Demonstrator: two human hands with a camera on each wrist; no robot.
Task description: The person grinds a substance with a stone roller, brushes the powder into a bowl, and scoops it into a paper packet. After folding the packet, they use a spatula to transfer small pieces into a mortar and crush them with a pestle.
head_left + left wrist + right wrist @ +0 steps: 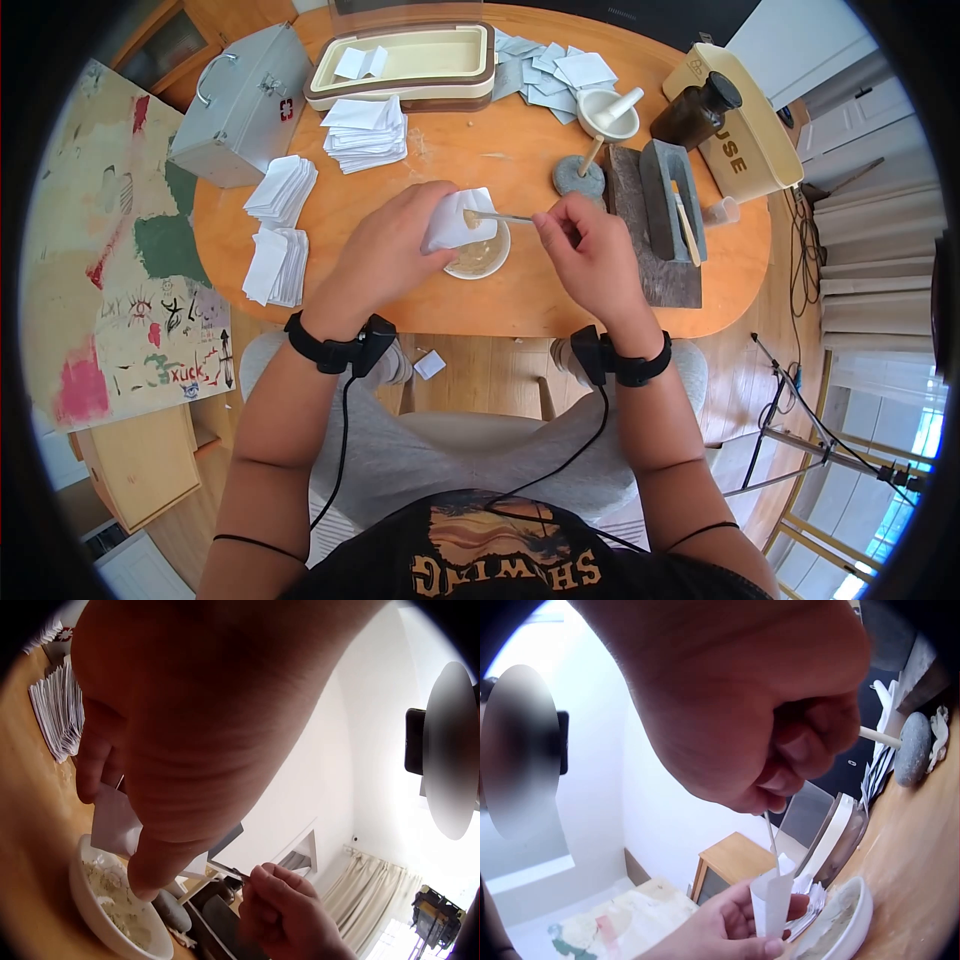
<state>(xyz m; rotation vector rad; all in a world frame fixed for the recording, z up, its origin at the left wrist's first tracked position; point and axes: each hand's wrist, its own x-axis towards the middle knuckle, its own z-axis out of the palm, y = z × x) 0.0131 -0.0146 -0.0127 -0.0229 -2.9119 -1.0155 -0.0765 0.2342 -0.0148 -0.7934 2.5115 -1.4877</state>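
Observation:
My left hand (385, 245) holds a small white paper packet (447, 228) between thumb and fingers, over the edge of a white bowl (507, 250). Beige powdery material (476, 264) lies in the bowl, partly hidden by the packet. In my right hand (595, 255), thumb and fingertips pinch the end of a thin metal spoon (512, 217). Its tip carries a little beige material and overlaps the packet in the head view. From the right wrist, the spoon's shaft (772, 838) runs down into the packet's top opening (774, 877).
Stacks of white paper packets (365, 135) stand at the left, near a metal case (245, 105) and a cream tray box (330, 90). To the right are a mortar (622, 128) with pestle, a grey stone (578, 178) with a stick, a dark bottle (690, 115), and a stone trough (660, 200) bearing a brush.

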